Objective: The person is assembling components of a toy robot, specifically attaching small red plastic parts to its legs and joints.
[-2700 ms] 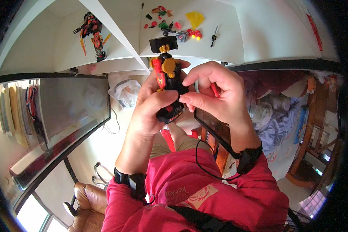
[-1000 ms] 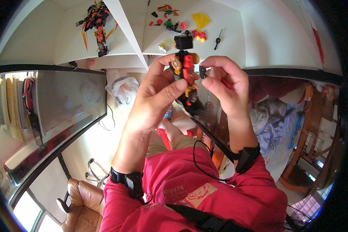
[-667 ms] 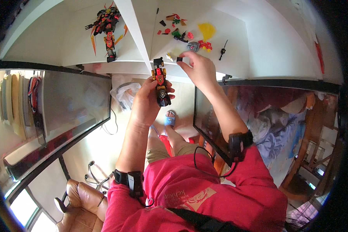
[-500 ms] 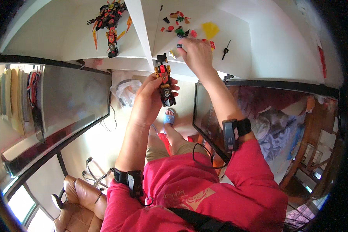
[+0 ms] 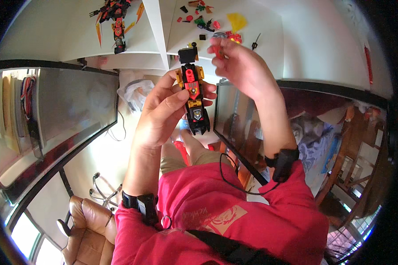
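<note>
My left hand [image 5: 161, 106] is closed around a black, red and gold toy brick leg assembly [image 5: 193, 90], held lengthwise with its black ball-jointed end away from me. My thumb presses on its side near the red middle section. Just right of its far end, my right hand [image 5: 245, 66] pinches a small red toy piece [image 5: 217, 51] between thumb and fingers. The two held things are apart. Beyond my right hand, red and yellow bricks [image 5: 234, 37] and a black brick [image 5: 202, 37] lie on the white shelf [image 5: 261, 57].
A built black and red toy figure [image 5: 115, 20] with orange blades stands left of the upright divider [image 5: 154, 26]. Loose small pieces, a yellow fan-shaped part [image 5: 237, 22] and a black sword [image 5: 255, 42] lie to its right. A brown chair [image 5: 90, 225] is lower left.
My right hand has come off the shelf toward me, now with a red piece in it. The left hand's assembly has moved slightly nearer, and the view has shifted.
</note>
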Demonstrator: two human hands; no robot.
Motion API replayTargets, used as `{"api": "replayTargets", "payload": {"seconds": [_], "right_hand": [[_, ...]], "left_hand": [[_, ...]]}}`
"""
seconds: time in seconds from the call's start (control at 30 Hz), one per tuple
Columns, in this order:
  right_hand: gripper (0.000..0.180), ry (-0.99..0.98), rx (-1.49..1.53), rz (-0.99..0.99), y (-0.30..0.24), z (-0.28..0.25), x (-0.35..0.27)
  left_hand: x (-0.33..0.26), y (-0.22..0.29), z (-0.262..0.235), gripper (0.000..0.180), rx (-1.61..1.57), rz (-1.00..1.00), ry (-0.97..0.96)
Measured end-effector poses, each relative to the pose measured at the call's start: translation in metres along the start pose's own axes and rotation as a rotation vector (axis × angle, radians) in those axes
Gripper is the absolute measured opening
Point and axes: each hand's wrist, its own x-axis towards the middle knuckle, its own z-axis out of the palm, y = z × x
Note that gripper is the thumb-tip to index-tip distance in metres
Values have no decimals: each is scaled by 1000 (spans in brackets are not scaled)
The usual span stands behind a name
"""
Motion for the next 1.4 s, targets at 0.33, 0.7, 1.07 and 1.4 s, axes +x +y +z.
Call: {"api": "replayTargets", "payload": {"seconds": [0.33,0.7,1.07,1.4], "right_hand": [[40,-217,73,-38,-1,12,-61],[27,-244,-7,-83,2,27,-64],[20,-149,50,-25,6,48,-72],[20,142,-1332,-990,14,81,-82]], "left_hand": [[-8,4,-1,41,-16,3,-50],[-20,4,6,42,-53,61,-44],[-29,3,19,35,100,128,40],[-32,3,26,42,273,311,49]]}}
